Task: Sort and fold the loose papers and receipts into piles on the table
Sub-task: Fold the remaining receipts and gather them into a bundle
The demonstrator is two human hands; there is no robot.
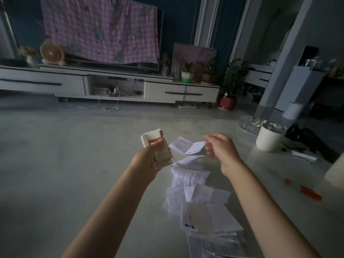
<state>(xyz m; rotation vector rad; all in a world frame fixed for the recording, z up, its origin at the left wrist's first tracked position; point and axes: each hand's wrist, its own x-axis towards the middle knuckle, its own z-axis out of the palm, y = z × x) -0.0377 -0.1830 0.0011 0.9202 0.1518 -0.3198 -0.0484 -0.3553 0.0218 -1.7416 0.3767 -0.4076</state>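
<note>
My left hand (149, 159) grips a small stack of folded papers (158, 144) with red-and-white print, held up above the table. My right hand (219, 146) pinches the edge of a creased white paper (188, 145) that hangs in the air between the two hands. Below them several loose white receipts and papers (193, 185) lie scattered on the pale table (74, 183). A larger sheet with a barcode (208, 216) lies nearer to me, over more papers at the bottom edge.
A white cylindrical container (268, 138) and a glass dish (249, 123) stand at the table's right. Orange-red pens (310, 192) lie at the right edge. A TV cabinet (111, 84), potted plants and a cloth-covered television stand across the floor.
</note>
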